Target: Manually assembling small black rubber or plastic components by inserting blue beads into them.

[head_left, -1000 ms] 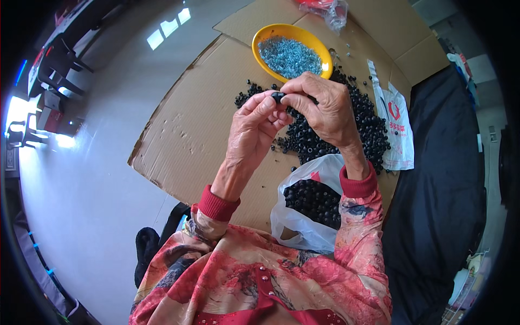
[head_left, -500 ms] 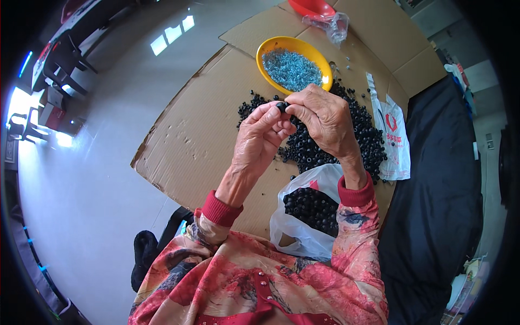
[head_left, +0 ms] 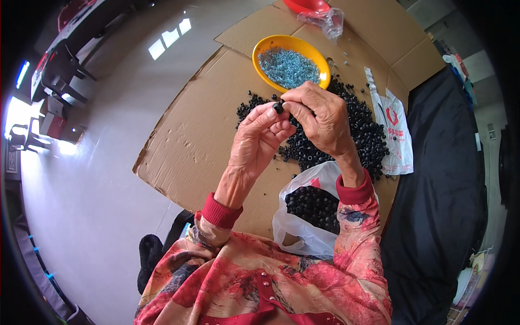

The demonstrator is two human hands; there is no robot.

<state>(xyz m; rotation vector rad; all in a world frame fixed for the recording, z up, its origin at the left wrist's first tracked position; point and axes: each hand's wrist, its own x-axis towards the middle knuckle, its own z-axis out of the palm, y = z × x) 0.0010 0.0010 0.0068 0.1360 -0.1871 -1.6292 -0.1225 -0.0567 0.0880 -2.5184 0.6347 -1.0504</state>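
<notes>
1. Upper centre: the left hand (head_left: 254, 142) pinches the black piece (head_left: 278, 107); the right hand (head_left: 320, 116), pinched narrow, grips its right side
2. Work looks partway: this piece seems unfinished, a loose pile (head_left: 368, 124) lies right of centre, more fill the bag (head_left: 311, 241) at lower centre; which are done, I cannot tell
3. Cardboard (head_left: 184, 135) gives room left of the hands, out to its edge; the dish (head_left: 310, 49) crowds them above

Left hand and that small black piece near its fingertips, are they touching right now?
Touching. The head view shows the left hand pinching the black piece between thumb and forefinger.
</notes>
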